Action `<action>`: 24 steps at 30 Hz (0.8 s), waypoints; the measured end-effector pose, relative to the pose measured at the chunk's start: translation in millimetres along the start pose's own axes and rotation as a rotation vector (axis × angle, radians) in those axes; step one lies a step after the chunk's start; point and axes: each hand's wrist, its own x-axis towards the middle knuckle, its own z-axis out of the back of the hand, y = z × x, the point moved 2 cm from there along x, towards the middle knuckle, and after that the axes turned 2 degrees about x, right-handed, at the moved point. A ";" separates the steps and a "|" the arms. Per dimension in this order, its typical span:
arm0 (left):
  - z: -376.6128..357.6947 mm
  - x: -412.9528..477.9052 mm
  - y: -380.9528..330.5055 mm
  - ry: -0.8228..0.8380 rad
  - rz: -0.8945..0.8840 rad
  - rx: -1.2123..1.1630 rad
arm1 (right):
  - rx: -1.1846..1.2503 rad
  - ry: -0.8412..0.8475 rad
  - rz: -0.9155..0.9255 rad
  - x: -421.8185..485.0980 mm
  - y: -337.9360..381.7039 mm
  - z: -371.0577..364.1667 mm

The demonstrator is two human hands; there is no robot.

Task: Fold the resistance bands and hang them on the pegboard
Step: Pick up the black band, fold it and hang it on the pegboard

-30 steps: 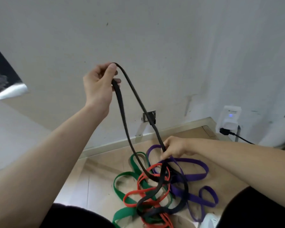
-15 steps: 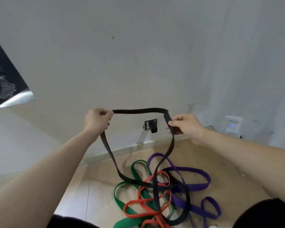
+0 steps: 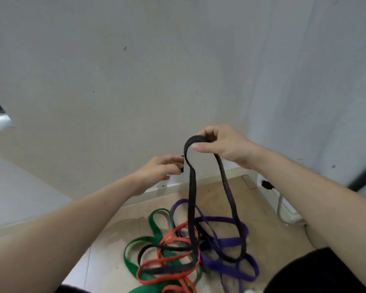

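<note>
My right hand [image 3: 222, 144] pinches the top of a black resistance band [image 3: 192, 199], which loops over my fingers and hangs in two strands down to the floor. Just left of the left strand, my left hand [image 3: 161, 169] has its fingertips at the band, though whether it grips it is unclear. On the wooden floor [image 3: 114, 240] lies a tangle of bands: green [image 3: 154, 223], red [image 3: 169, 263] and purple [image 3: 226, 242], with the black band's lower part lying across them. No pegboard is in view.
A pale wall [image 3: 156, 81] fills the upper frame, with a skirting board along its base. At right a black plug [image 3: 266, 185] and a grey cable [image 3: 280, 206] sit by the wall. My dark-clothed knee [image 3: 317, 273] is at bottom right.
My hands, spread apart with the black band stretched between them, have come together. The band now hangs as a narrow loop from my right hand.
</note>
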 end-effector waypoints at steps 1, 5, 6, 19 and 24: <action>-6.9 -0.7 -8.1 0.013 -0.027 -0.056 | -0.071 0.009 0.028 -0.7 2.6 0.8; -27.5 0.5 -25.5 0.000 -0.102 -0.158 | -0.144 -0.023 0.100 3.0 6.4 7.7; -30.8 1.3 -27.6 -0.018 -0.121 -0.173 | -0.108 -0.036 0.108 4.1 5.6 7.6; -20.3 2.1 -25.7 -0.129 -0.155 -0.166 | 0.626 -0.292 0.085 14.0 4.8 18.0; -12.2 0.4 -17.9 -0.120 -0.118 -0.087 | 0.767 -0.440 0.093 18.0 -0.3 34.6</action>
